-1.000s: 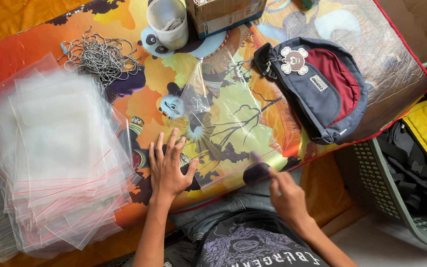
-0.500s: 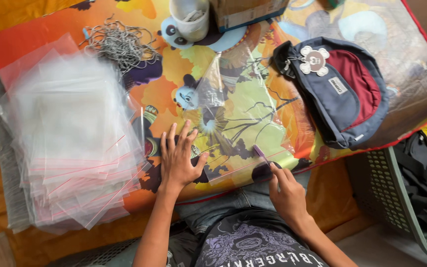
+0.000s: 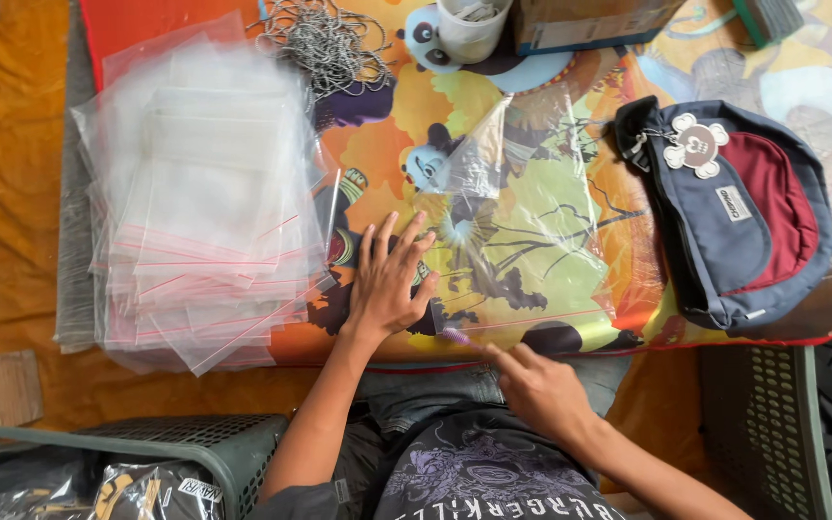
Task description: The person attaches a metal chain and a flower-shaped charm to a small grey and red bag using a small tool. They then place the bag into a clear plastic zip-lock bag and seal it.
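A clear plastic bag (image 3: 522, 207) lies flat on the colourful cartoon-printed table cover (image 3: 570, 91), its long axis running from the near edge away toward the white cup (image 3: 469, 29), tilted a little leftward at the far end; its red-lined strip lies along the near edge. The left hand (image 3: 389, 279) presses flat on the bag's near-left corner, fingers spread apart and pointing away. The right hand (image 3: 541, 390) sits at the table's near edge, index finger extended, pinching a small purple tool (image 3: 456, 335) against the bag's strip. Half a second ago the left hand lay the same way; the view has shifted, so the stack of clear bags (image 3: 204, 193) now sits farther right. A navy-and-maroon pouch (image 3: 734, 207) rests to the right.
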